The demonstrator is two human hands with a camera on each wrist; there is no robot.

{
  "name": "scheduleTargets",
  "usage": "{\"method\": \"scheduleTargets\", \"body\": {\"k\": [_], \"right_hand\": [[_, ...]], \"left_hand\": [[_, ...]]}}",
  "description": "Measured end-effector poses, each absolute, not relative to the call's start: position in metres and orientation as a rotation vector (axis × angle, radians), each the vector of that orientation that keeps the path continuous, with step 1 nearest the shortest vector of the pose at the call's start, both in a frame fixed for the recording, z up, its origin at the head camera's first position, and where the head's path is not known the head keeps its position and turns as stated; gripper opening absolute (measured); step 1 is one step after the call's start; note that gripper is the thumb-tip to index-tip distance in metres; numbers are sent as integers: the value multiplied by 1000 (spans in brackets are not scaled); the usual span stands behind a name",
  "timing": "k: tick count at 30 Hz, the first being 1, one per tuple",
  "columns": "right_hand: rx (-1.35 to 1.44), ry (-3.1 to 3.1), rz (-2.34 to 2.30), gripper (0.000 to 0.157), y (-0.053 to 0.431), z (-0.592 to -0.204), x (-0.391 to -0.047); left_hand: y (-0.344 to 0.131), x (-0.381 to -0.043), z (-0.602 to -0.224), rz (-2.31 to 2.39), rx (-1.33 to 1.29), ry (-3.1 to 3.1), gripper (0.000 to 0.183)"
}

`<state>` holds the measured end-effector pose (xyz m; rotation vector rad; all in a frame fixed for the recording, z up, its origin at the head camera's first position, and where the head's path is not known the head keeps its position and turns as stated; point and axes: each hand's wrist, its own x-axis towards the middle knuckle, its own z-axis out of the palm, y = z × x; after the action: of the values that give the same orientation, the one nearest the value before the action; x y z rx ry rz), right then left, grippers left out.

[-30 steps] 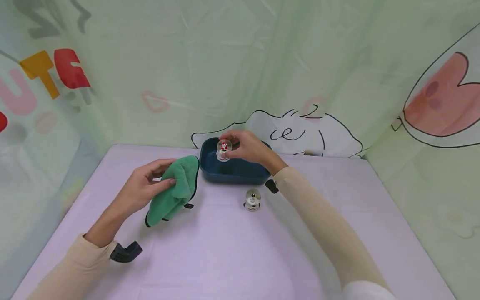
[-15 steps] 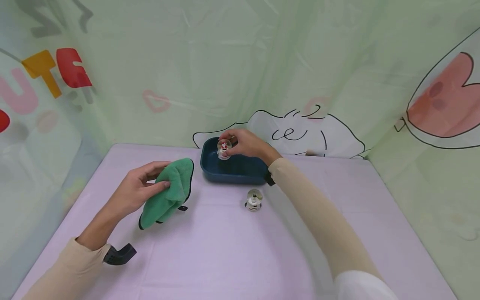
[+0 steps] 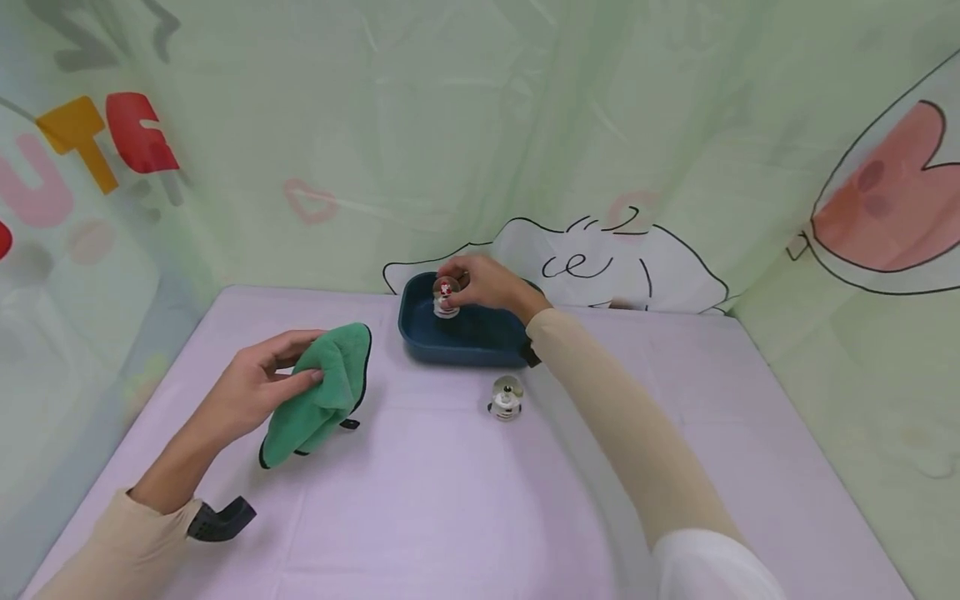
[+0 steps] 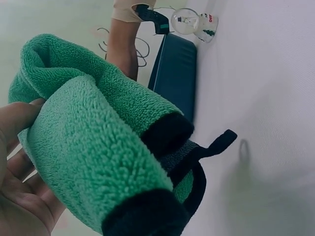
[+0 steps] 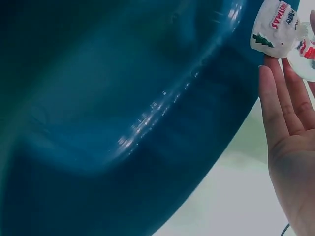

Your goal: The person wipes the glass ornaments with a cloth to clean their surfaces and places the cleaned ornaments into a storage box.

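Note:
My right hand [image 3: 483, 283] holds a small snow globe [image 3: 446, 298] with a red-and-white figure inside, at the left end of a dark blue basin [image 3: 465, 357]. Raised lettering shows on the globe's white base [image 5: 275, 27] in the right wrist view; whether the base touches the basin floor I cannot tell. A folded green cloth [image 3: 322, 392] with black edging is pinched between thumb and fingers of my left hand [image 3: 258, 379], above the table. A second snow globe [image 3: 506, 398] stands upright on the table in front of the basin.
A lilac cloth covers the table [image 3: 420, 500]. Printed curtains [image 3: 450, 125] hang behind it and at both sides, and the basin stands close to the back one. Black wrist cameras [image 3: 221, 520] jut from the sleeves.
My left hand has drawn left and slightly down, carrying the green cloth away from the basin. The right hand has lowered the snow globe slightly in the basin. The second globe stays put.

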<state>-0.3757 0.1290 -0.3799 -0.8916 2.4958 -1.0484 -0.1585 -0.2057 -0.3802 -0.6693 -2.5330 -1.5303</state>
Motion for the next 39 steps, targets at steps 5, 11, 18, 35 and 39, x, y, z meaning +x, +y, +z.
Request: {"method": "scheduleTargets", "body": {"k": [5, 11, 18, 35, 39], "right_hand": [[-915, 2491, -982, 41, 125, -374, -377], [-852, 2537, -898, 41, 122, -366, -380], [-792, 2539, -828, 41, 121, -368, -385], [-889, 2550, -656, 42, 121, -382, -391], [-877, 2548, -629, 42, 122, -384, -390]], "left_hand": [[-209, -156, -380, -1519, -663, -2535, 44], [-211, -152, -381, -1503, -670, -2536, 44], [-213, -146, -381, -1514, -666, -2532, 45], [-216, -139, -382, -1548, -677, -2509, 45], [-216, -140, -383, -1547, -682, -2504, 45]]}}
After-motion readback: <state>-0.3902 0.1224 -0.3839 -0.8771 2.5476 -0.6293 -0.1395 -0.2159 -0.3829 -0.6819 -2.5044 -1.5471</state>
